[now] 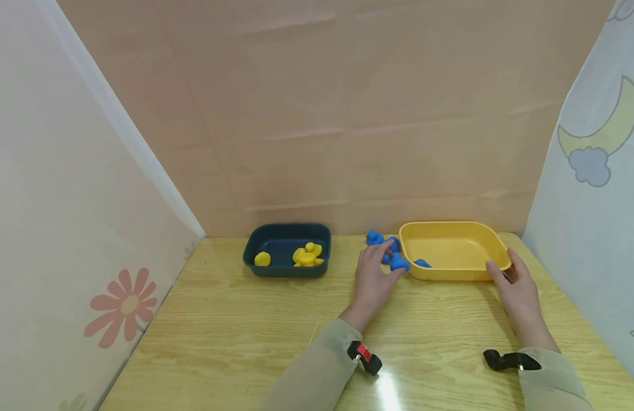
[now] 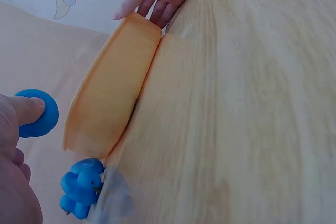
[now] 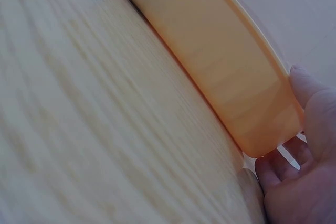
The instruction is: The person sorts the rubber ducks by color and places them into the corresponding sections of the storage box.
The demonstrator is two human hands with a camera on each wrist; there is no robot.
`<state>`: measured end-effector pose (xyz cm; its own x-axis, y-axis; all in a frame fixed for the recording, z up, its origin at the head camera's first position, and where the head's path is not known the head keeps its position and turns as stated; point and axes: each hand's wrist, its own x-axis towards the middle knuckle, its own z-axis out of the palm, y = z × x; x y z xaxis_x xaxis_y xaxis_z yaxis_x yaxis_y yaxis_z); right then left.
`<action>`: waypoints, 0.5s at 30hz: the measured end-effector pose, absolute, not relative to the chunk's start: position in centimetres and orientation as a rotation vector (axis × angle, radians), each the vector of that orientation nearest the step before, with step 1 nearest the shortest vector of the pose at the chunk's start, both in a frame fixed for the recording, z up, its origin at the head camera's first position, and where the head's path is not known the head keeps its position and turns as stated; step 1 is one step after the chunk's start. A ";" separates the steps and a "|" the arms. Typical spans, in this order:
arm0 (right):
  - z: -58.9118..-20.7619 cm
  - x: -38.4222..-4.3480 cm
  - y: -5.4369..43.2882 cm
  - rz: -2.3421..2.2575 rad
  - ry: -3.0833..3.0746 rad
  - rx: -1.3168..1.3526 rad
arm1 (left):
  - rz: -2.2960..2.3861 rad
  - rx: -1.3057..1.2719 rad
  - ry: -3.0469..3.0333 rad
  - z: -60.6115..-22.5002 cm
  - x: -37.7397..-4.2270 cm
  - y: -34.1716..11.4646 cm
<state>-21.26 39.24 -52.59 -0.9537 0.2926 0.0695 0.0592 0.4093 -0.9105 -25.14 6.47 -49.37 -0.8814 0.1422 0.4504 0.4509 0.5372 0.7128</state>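
My left hand pinches a blue rubber duck beside the left end of a yellow tub. In the left wrist view the thumb presses on the held duck, which is off the table. Several other blue ducks stand on the table just beyond the hand, partly hidden by it. Inside the tub near its left front corner lies one blue duck. My right hand grips the tub's right end, thumb at the rim and fingers at the outer wall, as the right wrist view also shows.
To the left, a dark blue tub holds several yellow ducks, one of them apart at its left side. Both tubs stand near the back edge of the wooden table, before a tan backdrop. Printed white sheets hang on either side.
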 end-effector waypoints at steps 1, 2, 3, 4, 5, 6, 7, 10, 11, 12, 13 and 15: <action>-52.6 -21.2 39.2 1.568 -2.444 -0.310 | -1.267 -0.499 -2.435 -49.3 -25.2 6.7; -52.6 -21.2 39.2 1.568 -2.443 -0.308 | -1.259 -0.508 -2.432 -49.2 -25.3 6.9; -52.6 -21.2 39.2 1.567 -2.441 -0.307 | -1.252 -0.514 -2.430 -49.1 -25.4 7.1; -52.6 -21.2 39.2 1.564 -2.440 -0.305 | -1.243 -0.521 -2.428 -49.0 -25.5 7.2; -52.6 -21.2 39.2 1.564 -2.439 -0.304 | -1.237 -0.530 -2.424 -48.9 -25.6 7.4; -52.6 -21.2 39.2 1.565 -2.436 -0.301 | -1.233 -0.536 -2.422 -48.8 -25.7 7.6; -52.6 -21.2 39.2 1.566 -2.434 -0.301 | -1.225 -0.541 -2.421 -48.8 -25.8 7.8; -52.6 -21.1 39.1 1.562 -2.436 -0.300 | -1.223 -0.543 -2.416 -48.6 -26.0 8.3; -52.6 -21.0 39.1 1.563 -2.437 -0.298 | -1.224 -0.541 -2.417 -48.6 -26.1 8.4; -52.6 -21.0 39.0 1.561 -2.439 -0.298 | -1.228 -0.538 -2.417 -48.5 -26.1 8.6; -52.5 -21.0 39.0 1.561 -2.439 -0.300 | -1.233 -0.537 -2.419 -48.5 -26.2 8.7; -52.5 -20.9 38.9 1.560 -2.442 -0.301 | -1.236 -0.531 -2.424 -48.4 -26.3 9.0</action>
<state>-20.90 38.95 -52.46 -0.9529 0.2923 0.0807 0.0496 0.4128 -0.9095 -26.28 8.99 -48.43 -0.8616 0.1626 0.4807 0.4846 0.5452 0.6841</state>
